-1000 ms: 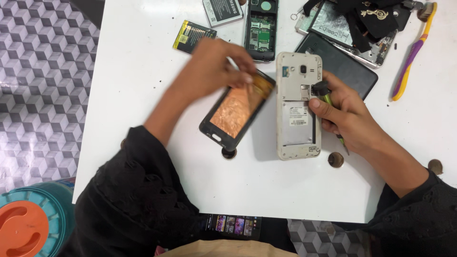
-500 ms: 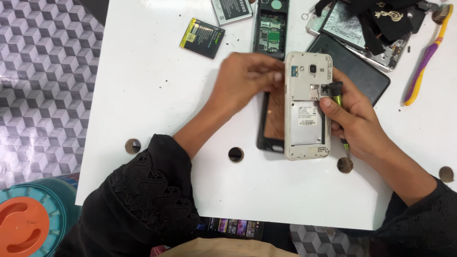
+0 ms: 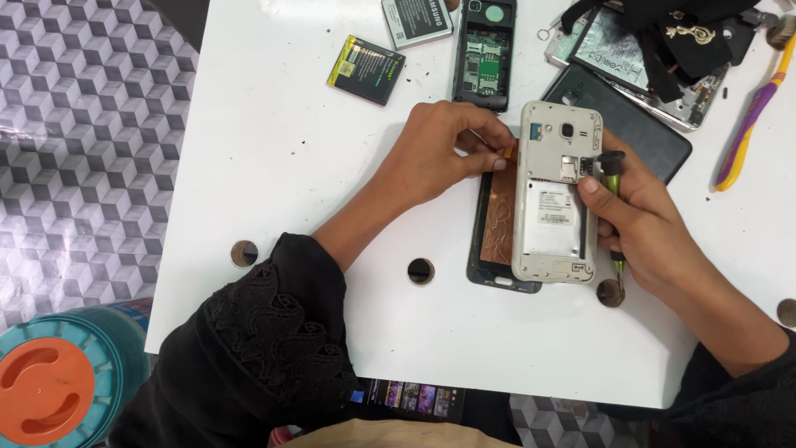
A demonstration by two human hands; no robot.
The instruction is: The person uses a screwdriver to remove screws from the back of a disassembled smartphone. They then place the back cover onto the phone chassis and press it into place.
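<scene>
Your white desk (image 3: 274, 166) carries a pale grey phone frame (image 3: 554, 199) over a copper-backed black screen panel (image 3: 496, 224), a purple-and-yellow tool (image 3: 750, 112), a yellow-edged black battery (image 3: 366, 70); below, grey cube-patterned floor (image 3: 83, 149).

Left hand (image 3: 439, 149): forearm reaches in from lower left, black lace-edged sleeve pushed back to mid-forearm, wrist straight. Hand lies palm down, knuckles up, fingers curled, tips pinched together at its right edge. Right hand (image 3: 643, 224): forearm enters from lower right corner, dark sleeve at the elbow. Fingers folded into a closed grip, thumb pressed flat and pointing toward the left hand. Hands near, not touching.
</scene>
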